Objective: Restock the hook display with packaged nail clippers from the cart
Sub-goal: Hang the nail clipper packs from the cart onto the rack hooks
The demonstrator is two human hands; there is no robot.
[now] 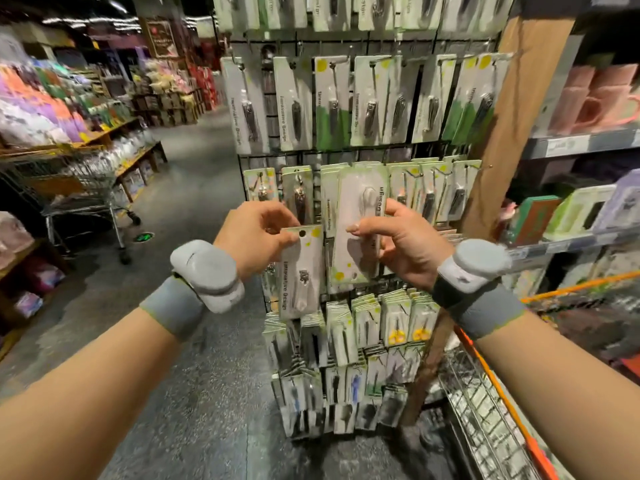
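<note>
Right now both hands are up in front of the hook display [363,154], and each one holds a pack. The left hand [258,237] pinches the top corner of one nail clipper pack [300,271], next to its little hanging hole, so the pack hangs straight down and the hole stays free for a hook. The right hand [403,242] grips the side edge of a second pack [356,226] and holds it flat against the middle row of the display; its hole end seems to point down, so it may need a turn. That middle row looks full, with packs touching side by side, and I cannot see a bare hook there. Lower on the display the packs sit in thick stacks. The orange cart [491,410] stands just right of the display, low down, and its wire edge is near the right arm. Left of the display the floor [194,188] is wide and bare, so the arms have more room on that side.
</note>
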